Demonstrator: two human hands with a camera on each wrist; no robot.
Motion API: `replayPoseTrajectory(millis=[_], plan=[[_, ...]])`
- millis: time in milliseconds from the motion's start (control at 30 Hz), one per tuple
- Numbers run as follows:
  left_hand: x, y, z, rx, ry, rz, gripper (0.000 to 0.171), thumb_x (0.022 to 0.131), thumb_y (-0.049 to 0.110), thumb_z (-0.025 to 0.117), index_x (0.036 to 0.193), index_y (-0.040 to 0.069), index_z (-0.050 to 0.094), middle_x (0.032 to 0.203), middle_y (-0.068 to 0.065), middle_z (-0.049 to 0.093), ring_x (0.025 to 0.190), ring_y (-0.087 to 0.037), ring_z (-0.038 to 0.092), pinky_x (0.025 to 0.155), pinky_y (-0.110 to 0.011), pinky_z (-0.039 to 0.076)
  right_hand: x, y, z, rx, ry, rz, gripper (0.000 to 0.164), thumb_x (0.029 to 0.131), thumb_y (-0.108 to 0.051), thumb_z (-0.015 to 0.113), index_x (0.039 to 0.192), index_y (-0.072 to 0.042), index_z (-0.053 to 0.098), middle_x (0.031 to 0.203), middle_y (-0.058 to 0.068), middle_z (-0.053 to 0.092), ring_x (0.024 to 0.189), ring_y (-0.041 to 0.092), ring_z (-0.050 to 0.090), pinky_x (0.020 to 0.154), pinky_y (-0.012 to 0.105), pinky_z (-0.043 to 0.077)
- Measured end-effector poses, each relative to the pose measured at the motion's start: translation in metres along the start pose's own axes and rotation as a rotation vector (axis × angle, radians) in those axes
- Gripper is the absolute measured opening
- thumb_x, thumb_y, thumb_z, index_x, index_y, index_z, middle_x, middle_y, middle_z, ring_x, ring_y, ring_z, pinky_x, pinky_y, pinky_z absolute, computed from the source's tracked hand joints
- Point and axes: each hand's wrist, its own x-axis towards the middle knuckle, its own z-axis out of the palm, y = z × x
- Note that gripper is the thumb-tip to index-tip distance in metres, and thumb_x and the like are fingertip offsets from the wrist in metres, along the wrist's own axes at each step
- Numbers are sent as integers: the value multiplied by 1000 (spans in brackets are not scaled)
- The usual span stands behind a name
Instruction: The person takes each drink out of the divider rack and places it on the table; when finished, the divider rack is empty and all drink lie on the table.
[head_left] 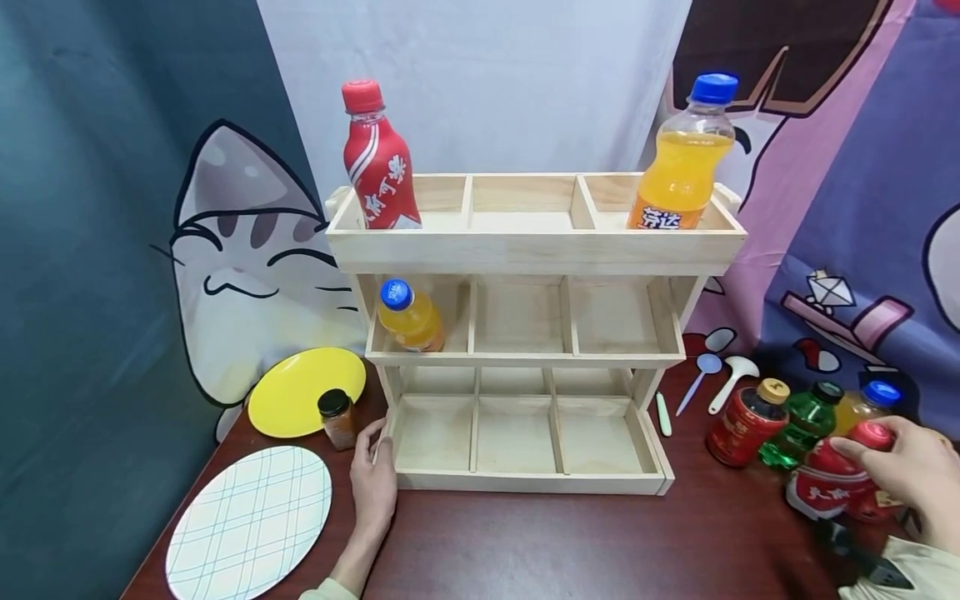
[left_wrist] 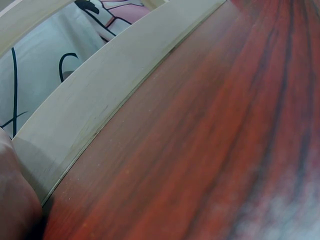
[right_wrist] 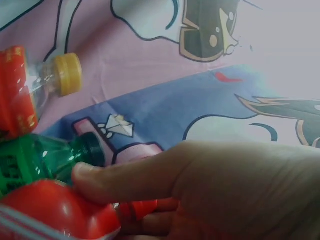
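Note:
At the right, my right hand [head_left: 911, 467] grips a red-labelled cola bottle [head_left: 828, 479] near its red cap, and the bottle leans. Seen from the right wrist, the thumb [right_wrist: 120, 182] lies over the bottle's neck, beside the green bottle [right_wrist: 40, 157]. My left hand [head_left: 373, 487] rests against the lower left side of a three-tier wooden shelf [head_left: 525, 482]; in the left wrist view, part of that hand [left_wrist: 17, 195] shows by the front board's corner [left_wrist: 50, 170].
Dark cola [head_left: 746, 421], green and orange [head_left: 862, 408] bottles crowd the right. Nearby lie spoons [head_left: 701, 379] and a ladle [head_left: 735, 383]. The shelf holds cola [head_left: 382, 171] and orange soda [head_left: 678, 171] on top, juice [head_left: 412, 317] mid-left. Plates [head_left: 251, 521] and a jar [head_left: 337, 419] stand left.

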Motion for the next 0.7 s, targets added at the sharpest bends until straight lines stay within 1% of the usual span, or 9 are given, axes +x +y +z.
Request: replayPoseTrajectory(millis=[167, 233, 333, 400, 567, 667, 700], plan=[[0, 1, 0, -2, -4, -3, 28, 93, 12, 43, 119, 12, 53, 116, -12, 59, 105, -24, 54, 71, -11, 40, 1, -2, 0, 0, 50, -22, 65, 77, -37, 67, 113, 11, 42, 94, 37, 49, 75, 42, 49, 56, 41, 42], [1, 2, 0, -1, -9, -1, 28, 93, 12, 43, 119, 12, 52, 116, -12, 59, 105, -24, 54, 71, -11, 40, 1, -2, 0, 2, 65, -40, 61, 77, -33, 67, 114, 10, 43, 95, 38, 48, 76, 43, 49, 57, 40, 40], [1, 3, 0, 1, -11, 2, 28, 93, 13, 43, 120, 12, 52, 117, -11, 58, 106, -24, 54, 71, -11, 40, 0, -2, 1, 9, 76, -48, 59, 77, -31, 67, 114, 10, 44, 98, 38, 48, 78, 44, 48, 58, 41, 40], [1, 4, 0, 7, -10, 4, 28, 93, 13, 43, 120, 12, 52, 117, -11, 58, 106, -24, 54, 71, -11, 40, 0, -2, 1, 13, 78, -45, 60, 78, -34, 66, 113, 9, 44, 98, 38, 47, 79, 44, 48, 59, 43, 40], [0, 3, -1, 22, -5, 2, 29, 93, 13, 43, 120, 12, 52, 118, -10, 58, 107, -21, 53, 72, -10, 39, -2, -6, 2, 21, 70, -12, 70, 80, -50, 58, 114, 10, 43, 105, 39, 43, 88, 48, 43, 66, 50, 39], [-1, 3, -2, 21, -6, -3, 29, 93, 13, 43, 120, 11, 52, 119, -10, 57, 108, -21, 53, 72, -9, 38, -8, -12, 0, 55, 108, -36, 71, 82, -50, 55, 116, 11, 42, 111, 39, 42, 95, 50, 41, 75, 55, 35], [-1, 3, -2, 20, -6, -5, 29, 93, 13, 43, 121, 11, 52, 119, -11, 57, 108, -21, 53, 73, -9, 38, -10, -15, -1, 72, 131, -52, 69, 83, -47, 56, 116, 12, 42, 111, 39, 43, 96, 50, 41, 75, 53, 35]])
